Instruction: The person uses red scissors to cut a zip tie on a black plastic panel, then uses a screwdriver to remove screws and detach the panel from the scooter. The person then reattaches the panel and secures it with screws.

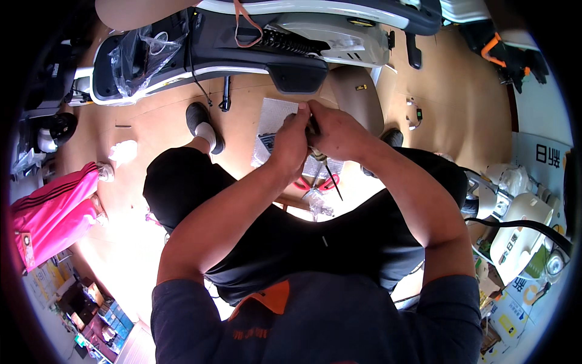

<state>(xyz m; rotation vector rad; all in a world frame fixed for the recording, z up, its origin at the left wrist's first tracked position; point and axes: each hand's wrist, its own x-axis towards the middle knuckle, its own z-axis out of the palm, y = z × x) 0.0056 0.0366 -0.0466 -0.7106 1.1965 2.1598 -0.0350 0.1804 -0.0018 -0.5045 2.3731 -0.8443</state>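
My left hand [293, 134] and my right hand [335, 134] are closed together at chest-down centre, around a small dark piece [313, 126] that is mostly hidden. A screwdriver [318, 154] pokes out beneath my right hand, its long thin shaft angled down to the right; my right fingers appear wrapped on it. Under my hands lies a silvery padded sheet [276, 109] with a dark printed or flat item on it, too hidden to name. Scissors with red handles [330, 182] and a crumpled clear plastic bag [320, 203] are just beyond the screwdriver, between my knees.
A white-and-black scooter body [285, 73] with loose plastic wrap spans the top, beside a brown seat [354, 97]. Pink striped trousers [54, 203], apparently on another person's legs, are at left. White panels [518, 230], cardboard and cables crowd the right. A white scrap [124, 151] lies on the floor.
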